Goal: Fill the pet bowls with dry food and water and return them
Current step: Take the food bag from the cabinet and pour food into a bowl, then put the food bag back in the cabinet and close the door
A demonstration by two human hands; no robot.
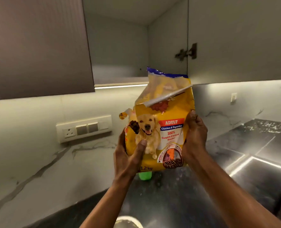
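Observation:
A yellow dog-food bag with a dog picture and a torn-open top is held upright in the air, in front of an open wall cabinet. My left hand grips its lower left side, thumb across the front. My right hand clasps its right edge. Just below the bag a green object peeks out on the dark counter; what it is I cannot tell. A pale round rim, perhaps a bowl, shows at the bottom edge between my forearms.
The open cabinet above looks bare, its door swung out to the right with a hinge showing. A closed dark cabinet door is at left. A switch panel sits on the marble backsplash. The dark counter runs right.

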